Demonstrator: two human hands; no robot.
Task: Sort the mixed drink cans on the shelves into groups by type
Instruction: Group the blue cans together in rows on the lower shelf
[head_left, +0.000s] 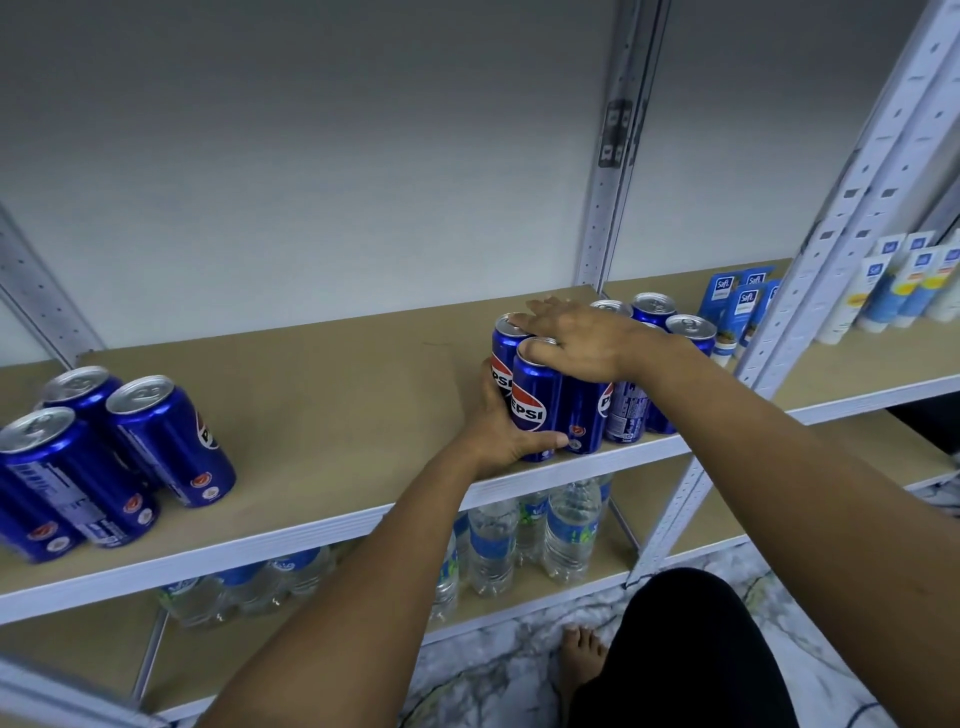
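Sorting in progress on the upper shelf, judged well advanced. Item one: right-hand cluster of blue Pepsi cans, upright, touching one another, at the shelf's front edge. Left hand cups the cluster's left side and base, thumb curled round the front can. Right hand lies flat across the can tops, fingers spread, pressing down rather than pinching. Item two: left-hand cluster of Pepsi cans, upright, close together, well apart from the first. Every can readable here is one type; no other drink type shows on this shelf. Remaining, by judgement: joining the two clusters. Not part of the sort: water bottles on the shelf below, blue cartons just beside the cans.
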